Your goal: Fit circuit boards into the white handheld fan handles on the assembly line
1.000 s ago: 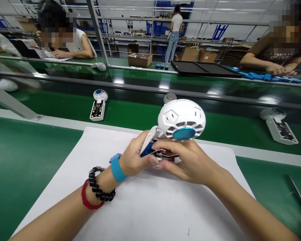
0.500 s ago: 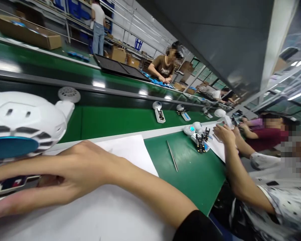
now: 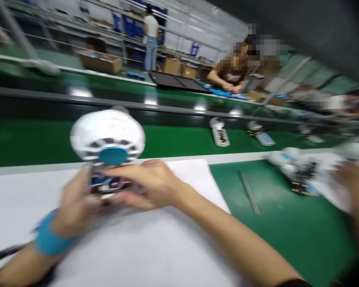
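- While motion blurs much of the view, the white device [image 3: 107,133] sits left of centre in the frame, raised above the paper in my two hands.
- Its head is a squashed dome with dark slots fanned around a glossy teal disc [image 3: 113,155]; below, the opened body shows blue, red and metallic parts [image 3: 109,185], too smeared to tell apart.
- My left hand [image 3: 76,199] is closed around the body's left side, a smooth blue band [image 3: 54,238] on that wrist.
- My right hand [image 3: 151,185] has the body's right side between thumb and forefinger, the forefinger just under the disc.
- Pale lettering marks the brown shirt [image 3: 235,71] of a person in the upper right, too blurred for me to read.
- Under my hands spreads matte white paper [image 3: 167,239]; right of it, a slim grey rod [image 3: 249,193] lies on the smooth green tabletop [image 3: 287,231].
- Beyond, toward the right, a similar pale unit [image 3: 219,133] rests on the green belt [image 3: 179,139].
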A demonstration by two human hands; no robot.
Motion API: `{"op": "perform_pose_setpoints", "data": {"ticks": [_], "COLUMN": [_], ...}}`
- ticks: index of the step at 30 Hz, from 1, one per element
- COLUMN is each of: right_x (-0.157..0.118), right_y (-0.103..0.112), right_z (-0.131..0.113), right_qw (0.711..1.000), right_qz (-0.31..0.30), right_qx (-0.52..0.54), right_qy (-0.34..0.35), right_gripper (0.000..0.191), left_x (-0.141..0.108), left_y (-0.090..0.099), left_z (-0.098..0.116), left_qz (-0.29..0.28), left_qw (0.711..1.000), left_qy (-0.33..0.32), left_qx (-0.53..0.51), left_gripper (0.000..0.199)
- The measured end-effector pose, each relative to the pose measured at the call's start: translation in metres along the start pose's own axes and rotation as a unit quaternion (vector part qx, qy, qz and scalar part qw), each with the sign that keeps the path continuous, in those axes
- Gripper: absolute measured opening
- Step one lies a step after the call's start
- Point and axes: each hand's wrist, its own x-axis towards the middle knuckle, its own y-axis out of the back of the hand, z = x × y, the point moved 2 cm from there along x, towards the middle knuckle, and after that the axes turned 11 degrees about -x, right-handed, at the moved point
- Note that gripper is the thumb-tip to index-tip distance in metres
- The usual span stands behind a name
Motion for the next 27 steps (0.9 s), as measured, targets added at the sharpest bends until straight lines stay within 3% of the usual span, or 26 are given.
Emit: {"op": "perform_pose_setpoints", "data": {"ticks": [1, 4, 8, 12, 21, 27], "right_x": [-0.004, -0.012, -0.014, -0.011, -0.002, 0.000], "right_y": [-0.005, -0.022, -0.027, -0.024, -0.015, -0.009], "right_z": [0.002, 0.006, 0.001, -0.001, -0.004, -0.003], "right_qw": [0.997, 0.985, 0.983, 0.987, 0.989, 0.989], "right_qz": [0.073, 0.123, 0.111, 0.099, 0.071, 0.033], "right_qx": [0.036, 0.123, 0.143, 0.126, 0.128, 0.146], "right_qy": [0.004, -0.010, -0.001, 0.010, 0.013, 0.012], "right_gripper": [0.032, 0.035, 0.040, 0.039, 0.026, 0.024], "left_x": [-0.002, -0.001, 0.004, 0.002, 0.003, 0.004], "left_y": [0.003, -0.004, -0.016, -0.017, -0.018, -0.020], "left_z": [0.011, 0.032, 0.037, 0.038, 0.043, 0.043], "left_qz": [0.029, 0.011, 0.009, -0.013, -0.041, -0.048], "left_qw": [0.999, 0.996, 0.998, 0.999, 0.994, 0.994], "left_qy": [-0.033, -0.078, -0.061, -0.046, -0.099, -0.099], "left_qx": [0.027, 0.030, 0.011, -0.023, 0.000, -0.008], "left_gripper": [0.054, 0.067, 0.067, 0.064, 0.057, 0.057]}}
